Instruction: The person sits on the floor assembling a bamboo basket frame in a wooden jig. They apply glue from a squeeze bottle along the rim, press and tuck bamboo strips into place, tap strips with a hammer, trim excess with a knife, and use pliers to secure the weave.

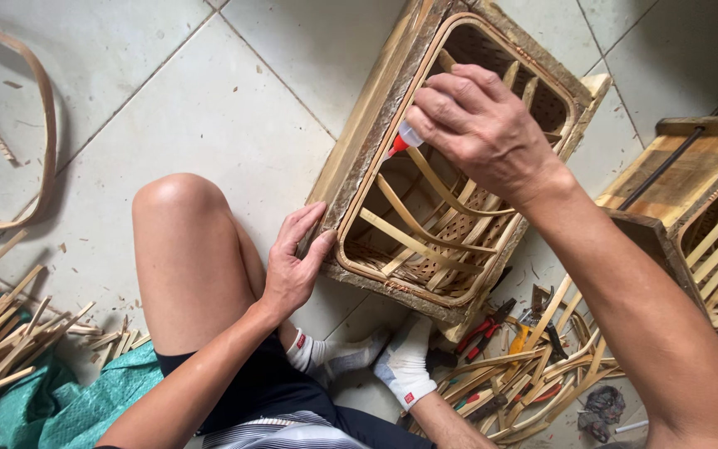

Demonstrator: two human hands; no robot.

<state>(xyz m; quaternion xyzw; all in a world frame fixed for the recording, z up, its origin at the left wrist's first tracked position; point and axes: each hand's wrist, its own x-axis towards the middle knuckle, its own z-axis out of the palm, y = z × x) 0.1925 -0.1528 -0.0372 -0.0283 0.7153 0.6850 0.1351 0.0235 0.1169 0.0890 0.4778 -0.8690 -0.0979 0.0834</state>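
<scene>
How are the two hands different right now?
The right hand is curled shut around a small glue bottle with a red tip, raised over the bamboo basket; the left hand holds nothing. Its open fingers press flat against the basket's rim. Both hands are bare and work at that same basket.

**Scraps and tools around the tiled floor**

A bent bamboo hoop (pixel 39 125) lies at ten o'clock on the pale floor tiles (pixel 209 100). Loose bamboo strips (pixel 2 333) pile at eight o'clock beside green sacking (pixel 85 399). Red-handled pliers (pixel 485 326) rest among offcuts (pixel 533 382) at five o'clock. A second wooden frame (pixel 691 191) sits at three o'clock.
</scene>
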